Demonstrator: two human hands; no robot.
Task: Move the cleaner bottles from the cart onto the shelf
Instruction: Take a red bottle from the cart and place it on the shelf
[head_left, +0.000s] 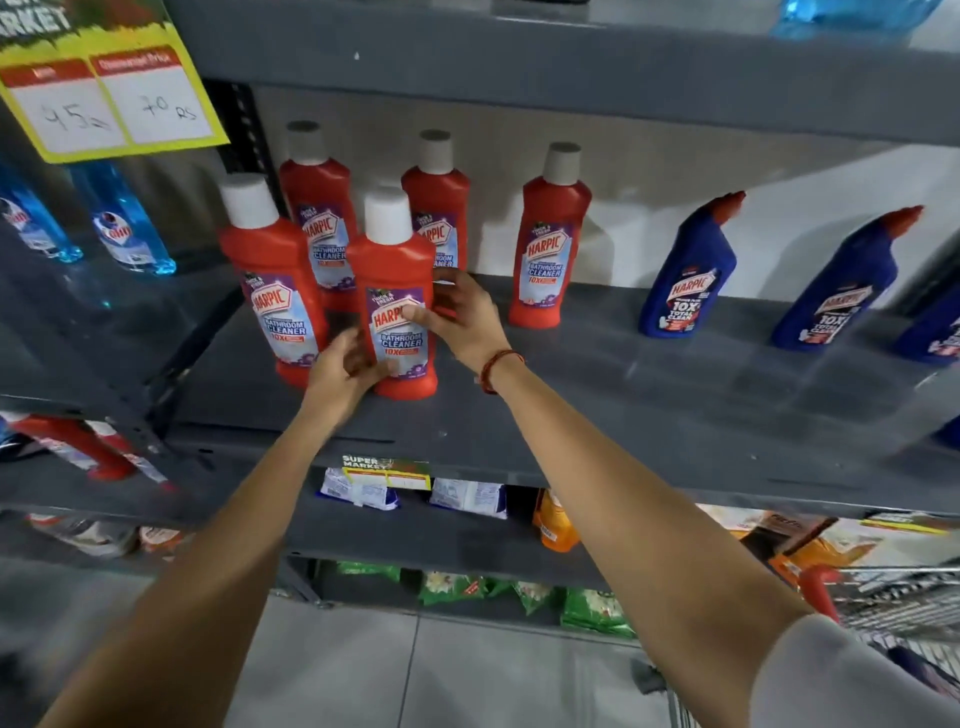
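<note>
A red cleaner bottle with a white cap (393, 270) stands upright near the front of the grey shelf (597, 395). Both hands grip it: my left hand (345, 366) holds its lower left side and my right hand (460, 312) wraps its right side, thumb on the label. Several other red bottles stand on the same shelf: one just left (270, 270), two behind (318, 208) (439, 197), one to the right (550, 234). The wire cart (893, 603) shows at the lower right, its contents out of sight.
Two blue angled-neck cleaner bottles (691, 270) (841, 286) stand further right on the shelf. Clear blue bottles (122, 218) sit on the neighbouring shelf at left under a yellow price sign (104, 98). Lower shelves hold packets. Bare shelf surface lies in front of the blue bottles.
</note>
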